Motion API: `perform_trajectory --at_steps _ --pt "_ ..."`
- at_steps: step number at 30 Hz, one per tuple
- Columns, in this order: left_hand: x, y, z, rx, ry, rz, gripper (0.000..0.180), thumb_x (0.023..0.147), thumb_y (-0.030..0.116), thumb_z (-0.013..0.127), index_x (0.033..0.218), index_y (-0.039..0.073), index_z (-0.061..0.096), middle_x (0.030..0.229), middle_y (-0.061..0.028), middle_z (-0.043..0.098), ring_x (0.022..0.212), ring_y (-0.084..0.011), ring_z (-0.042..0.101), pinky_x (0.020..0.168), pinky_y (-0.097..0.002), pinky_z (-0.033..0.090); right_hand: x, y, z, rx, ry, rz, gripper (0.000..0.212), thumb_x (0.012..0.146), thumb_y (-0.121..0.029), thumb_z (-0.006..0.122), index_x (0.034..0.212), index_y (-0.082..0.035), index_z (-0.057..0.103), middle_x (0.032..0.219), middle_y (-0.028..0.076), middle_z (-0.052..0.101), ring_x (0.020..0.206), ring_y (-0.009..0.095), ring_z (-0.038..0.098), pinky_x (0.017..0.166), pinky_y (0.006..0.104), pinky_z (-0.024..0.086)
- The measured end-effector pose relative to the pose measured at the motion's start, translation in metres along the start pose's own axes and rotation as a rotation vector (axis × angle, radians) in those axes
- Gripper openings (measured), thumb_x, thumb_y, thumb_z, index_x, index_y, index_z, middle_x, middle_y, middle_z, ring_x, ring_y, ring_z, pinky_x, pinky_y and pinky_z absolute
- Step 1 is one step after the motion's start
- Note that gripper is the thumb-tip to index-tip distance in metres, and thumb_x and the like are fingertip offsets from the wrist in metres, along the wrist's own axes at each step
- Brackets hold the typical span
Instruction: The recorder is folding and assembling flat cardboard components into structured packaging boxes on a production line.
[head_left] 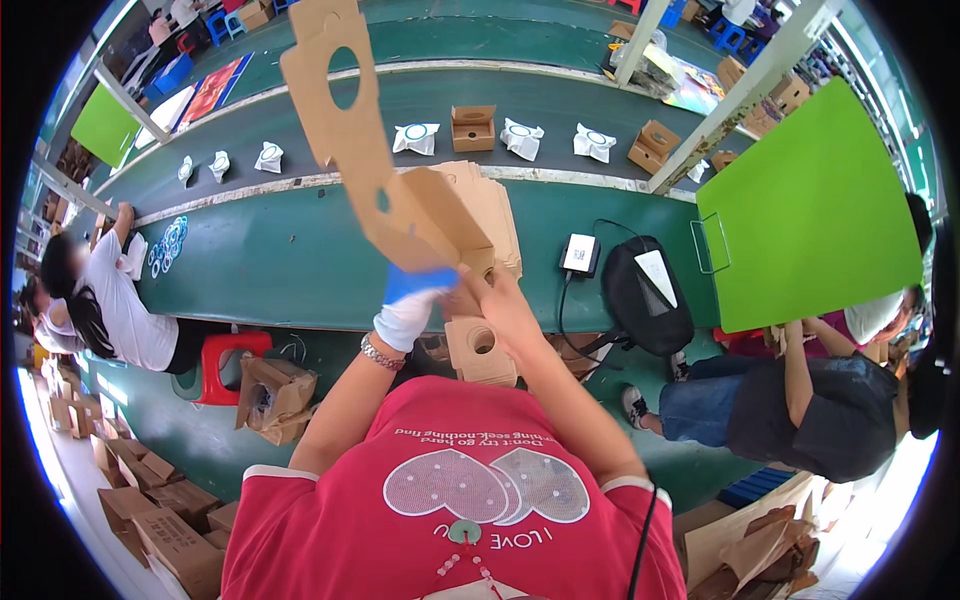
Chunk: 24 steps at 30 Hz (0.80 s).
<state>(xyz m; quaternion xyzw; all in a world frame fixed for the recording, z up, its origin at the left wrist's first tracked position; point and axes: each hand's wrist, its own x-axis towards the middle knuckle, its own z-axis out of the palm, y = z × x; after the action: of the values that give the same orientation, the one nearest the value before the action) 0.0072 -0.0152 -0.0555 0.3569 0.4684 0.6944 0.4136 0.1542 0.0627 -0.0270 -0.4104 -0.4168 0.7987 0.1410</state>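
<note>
Green tabletop (260, 265) — left hand (412, 298) and right hand (506, 310), grip clamped on a half-folded cardboard box (447, 213) — inside partly hidden.

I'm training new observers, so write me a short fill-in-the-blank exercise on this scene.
1. The left hand wears a white and ____ glove.
2. The black bag lies to the ____ of the cardboard box held with the right hand.
3. The nearest stool at left is ____.
4. The table is coloured ____.

Missing words: blue; right; red; green.
</note>
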Motion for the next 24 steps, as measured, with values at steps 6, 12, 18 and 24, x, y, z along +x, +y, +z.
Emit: perform_trajectory --at_steps 6,12,18,24 --pt "-0.014 -0.012 -0.007 -0.686 0.111 -0.197 0.035 0.092 0.011 0.068 0.125 0.009 0.058 0.116 -0.0024 0.063 0.113 -0.0166 0.059 0.101 -0.0359 0.047 -0.011 0.037 0.000 -0.103 -0.114 -0.636 0.098 0.079 -0.028 0.084 0.148 0.002 0.021 0.143 0.018 0.040 0.135 0.026 0.038 0.112 0.0428 0.034" --pt "-0.018 -0.024 0.016 -0.524 0.074 -0.150 0.033 0.096 0.021 0.063 0.125 0.005 0.059 0.118 -0.0047 0.064 0.112 -0.0189 0.060 0.102 -0.0372 0.047 -0.017 0.034 -0.013 -0.240 0.165 -0.716 0.095 0.073 -0.034 0.087 0.143 -0.001 0.031 0.135 0.012 0.045 0.124 0.022 0.047 0.105 0.0368 0.040" --pt "-0.033 -0.012 -0.008 -0.753 -0.056 -0.311 0.075 0.092 0.056 0.062 0.146 0.009 0.042 0.142 -0.0091 0.054 0.130 -0.0250 0.052 0.112 -0.0468 0.040 -0.020 0.032 -0.028 -0.082 -0.165 -0.587 0.095 0.083 -0.052 0.074 0.148 -0.001 0.027 0.149 0.013 0.035 0.141 0.026 0.034 0.117 0.0423 0.026" --pt "-0.072 0.013 -0.009 -0.572 -0.160 -0.477 0.065 0.104 0.049 0.043 0.154 0.009 0.030 0.151 -0.0091 0.044 0.136 -0.0212 0.046 0.112 -0.0399 0.040 -0.025 0.033 0.000 0.084 -0.147 -0.252 0.054 0.104 -0.036 0.044 0.143 0.000 0.050 0.158 0.015 0.031 0.150 0.024 0.021 0.120 0.0386 0.019"
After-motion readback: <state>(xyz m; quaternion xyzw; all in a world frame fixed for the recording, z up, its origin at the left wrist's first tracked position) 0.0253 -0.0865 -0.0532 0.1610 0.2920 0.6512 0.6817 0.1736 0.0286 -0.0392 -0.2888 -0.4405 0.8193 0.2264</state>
